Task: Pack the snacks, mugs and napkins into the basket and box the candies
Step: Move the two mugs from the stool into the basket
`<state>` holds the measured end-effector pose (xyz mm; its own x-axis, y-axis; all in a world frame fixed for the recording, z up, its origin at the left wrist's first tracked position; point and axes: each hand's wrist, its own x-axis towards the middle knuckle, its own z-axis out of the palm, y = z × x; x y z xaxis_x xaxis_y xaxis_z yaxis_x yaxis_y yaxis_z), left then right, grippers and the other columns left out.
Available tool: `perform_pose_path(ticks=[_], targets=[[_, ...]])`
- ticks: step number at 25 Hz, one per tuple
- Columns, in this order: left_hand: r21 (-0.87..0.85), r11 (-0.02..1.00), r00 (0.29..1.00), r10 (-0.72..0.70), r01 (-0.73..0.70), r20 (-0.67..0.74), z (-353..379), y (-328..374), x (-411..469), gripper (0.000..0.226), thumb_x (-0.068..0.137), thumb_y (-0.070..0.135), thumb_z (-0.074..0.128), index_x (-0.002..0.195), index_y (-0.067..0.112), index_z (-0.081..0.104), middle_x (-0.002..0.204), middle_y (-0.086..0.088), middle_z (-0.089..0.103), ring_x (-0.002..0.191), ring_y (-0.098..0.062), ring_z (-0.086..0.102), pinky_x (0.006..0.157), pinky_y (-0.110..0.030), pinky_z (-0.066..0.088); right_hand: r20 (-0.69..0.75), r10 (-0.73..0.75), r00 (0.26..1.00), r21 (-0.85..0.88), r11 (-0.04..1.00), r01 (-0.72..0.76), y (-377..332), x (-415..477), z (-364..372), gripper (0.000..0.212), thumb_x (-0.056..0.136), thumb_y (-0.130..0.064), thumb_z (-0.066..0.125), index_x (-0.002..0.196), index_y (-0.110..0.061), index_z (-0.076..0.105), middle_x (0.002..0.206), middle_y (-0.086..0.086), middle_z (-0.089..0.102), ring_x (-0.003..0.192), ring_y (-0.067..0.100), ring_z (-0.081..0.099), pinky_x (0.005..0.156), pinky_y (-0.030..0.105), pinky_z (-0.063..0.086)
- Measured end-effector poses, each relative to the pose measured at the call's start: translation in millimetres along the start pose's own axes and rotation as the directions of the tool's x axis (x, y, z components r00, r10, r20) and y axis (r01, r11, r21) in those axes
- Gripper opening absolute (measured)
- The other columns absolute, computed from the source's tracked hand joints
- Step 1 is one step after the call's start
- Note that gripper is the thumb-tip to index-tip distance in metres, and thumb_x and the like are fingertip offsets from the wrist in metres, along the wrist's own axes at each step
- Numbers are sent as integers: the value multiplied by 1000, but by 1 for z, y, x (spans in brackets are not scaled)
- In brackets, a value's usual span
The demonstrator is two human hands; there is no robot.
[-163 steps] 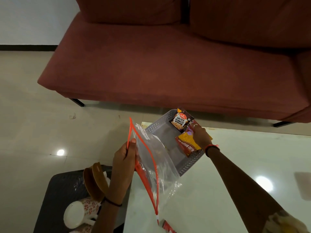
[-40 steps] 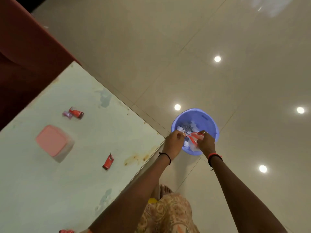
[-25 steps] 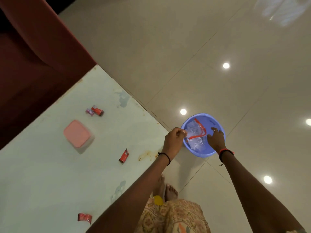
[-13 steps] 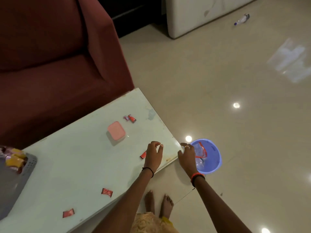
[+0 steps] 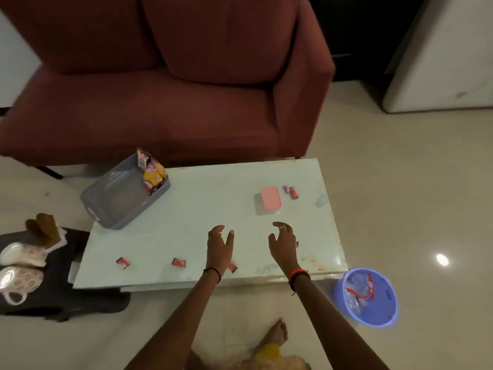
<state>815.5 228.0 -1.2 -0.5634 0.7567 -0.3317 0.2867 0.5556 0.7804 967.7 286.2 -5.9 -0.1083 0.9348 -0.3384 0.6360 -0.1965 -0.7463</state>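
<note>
A grey basket (image 5: 117, 198) stands on the pale table's (image 5: 202, 206) far left corner with snack packets (image 5: 150, 172) leaning in its far end. A clear box with a pink lid (image 5: 270, 201) sits right of centre, two candies (image 5: 291, 191) beside it. More red candies (image 5: 178, 262) lie along the near edge. Both hands hover empty over the table's near middle, fingers spread: my left hand (image 5: 220, 245), my right hand (image 5: 284, 243). Two floral mugs (image 5: 21, 265) and brown napkins (image 5: 44, 228) rest on a low black stool at left.
A maroon sofa (image 5: 165, 84) runs along the table's far side. On the floor at right is a blue plastic tub (image 5: 366, 296) holding a crumpled clear zip bag with a red seal. A white cabinet (image 5: 442, 54) stands at back right. My foot is below.
Both hands let go of the zip bag, which now lies in the blue tub, and came back over the table. My view swung from the floor to the table and sofa.
</note>
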Motion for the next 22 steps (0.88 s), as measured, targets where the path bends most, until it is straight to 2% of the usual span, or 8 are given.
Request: perform_pose_path(ticks=[2, 5, 8, 12, 17, 20, 22], targets=[[-31, 999, 997, -36, 34, -65, -41, -24, -2, 38, 92, 24, 50, 123, 4, 44, 131, -16, 46, 120, -29, 49, 101, -39, 41, 56, -35, 998, -10, 999, 36, -25, -15, 32, 30, 87, -1, 46, 116, -1, 53, 134, 11, 47, 115, 32, 51, 95, 27, 35], [-112, 990, 988, -96, 83, -121, -98, -63, -9, 38, 92, 22, 50, 124, 3, 44, 132, -16, 46, 121, -30, 48, 100, -37, 41, 127, -74, 989, -20, 997, 78, -56, -42, 84, 31, 87, -1, 45, 117, 0, 53, 134, 9, 47, 116, 30, 50, 93, 22, 33], [-149, 981, 977, -146, 122, -158, -157, -109, -19, 37, 91, 23, 51, 122, 4, 45, 130, -15, 47, 118, -29, 49, 96, -34, 40, 183, -84, 979, -30, 995, 91, -87, -72, 140, 31, 87, -2, 44, 117, -1, 53, 135, 10, 46, 114, 32, 52, 91, 26, 38], [-177, 970, 957, -204, 169, -205, -236, -171, -27, 35, 91, 21, 51, 120, 1, 47, 127, -18, 50, 115, -30, 51, 95, -34, 40, 246, -118, 962, -33, 991, 129, -126, -107, 213, 31, 86, -1, 45, 116, -2, 53, 134, 11, 45, 109, 35, 53, 87, 26, 37], [-169, 960, 925, -265, 225, -272, -321, -235, -26, 36, 92, 22, 49, 118, -3, 48, 122, -20, 52, 113, -31, 51, 91, -30, 40, 318, -134, 939, -36, 988, 153, -172, -141, 291, 34, 86, -2, 46, 119, -7, 53, 134, 10, 45, 91, 25, 53, 84, 27, 39], [-184, 945, 898, -317, 272, -304, -356, -265, -18, 37, 92, 22, 48, 106, -12, 50, 109, -32, 52, 102, -41, 53, 87, -43, 45, 373, -144, 917, -51, 983, 175, -195, -154, 325, 37, 86, -3, 45, 123, -8, 51, 135, 9, 45, 109, 30, 53, 90, 29, 38], [-214, 934, 877, -344, 285, -335, -376, -276, -9, 35, 92, 22, 48, 109, -9, 51, 110, -27, 53, 100, -35, 55, 86, -39, 46, 408, -166, 898, -53, 977, 205, -211, -155, 349, 37, 86, -3, 45, 123, -8, 50, 135, 12, 46, 111, 33, 52, 90, 30, 39]])
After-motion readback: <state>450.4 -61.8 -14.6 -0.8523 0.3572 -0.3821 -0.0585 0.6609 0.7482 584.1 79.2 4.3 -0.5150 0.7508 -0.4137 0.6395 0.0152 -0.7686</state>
